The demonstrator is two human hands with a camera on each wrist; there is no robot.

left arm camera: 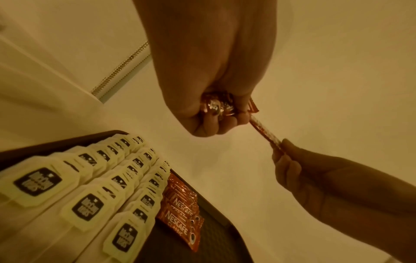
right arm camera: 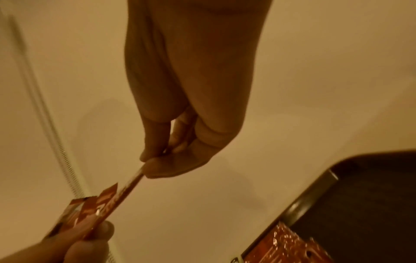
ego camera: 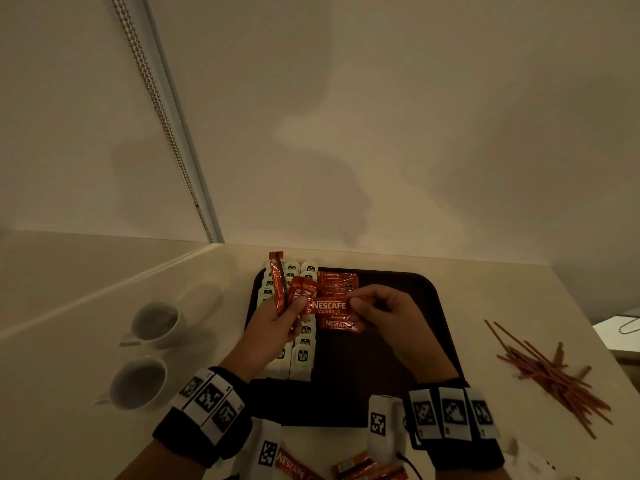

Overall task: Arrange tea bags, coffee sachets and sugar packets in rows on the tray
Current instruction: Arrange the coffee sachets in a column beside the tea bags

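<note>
While the left hand point(ego camera: 273, 318) clutches a fan of spare sachets, the right hand point(ego camera: 377, 308) pinches the far end of one sachet point(ego camera: 329, 306); both grips clamp it. Its long axis runs hand to hand, above the tray point(ego camera: 426, 289). Right hand sits nearer the coffee row point(ego camera: 337, 284). The tray holds tea bags point(ego camera: 303, 356) along its left side, with coffee beside them. Sugar sticks point(ego camera: 550, 375) lie on the bench, right of the tray.

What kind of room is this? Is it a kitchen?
Probably a hotel room or office tea corner, not a full kitchen. A dark tray holds rows of tea bags and coffee sachets, with two white cups beside it on a pale counter.
</note>
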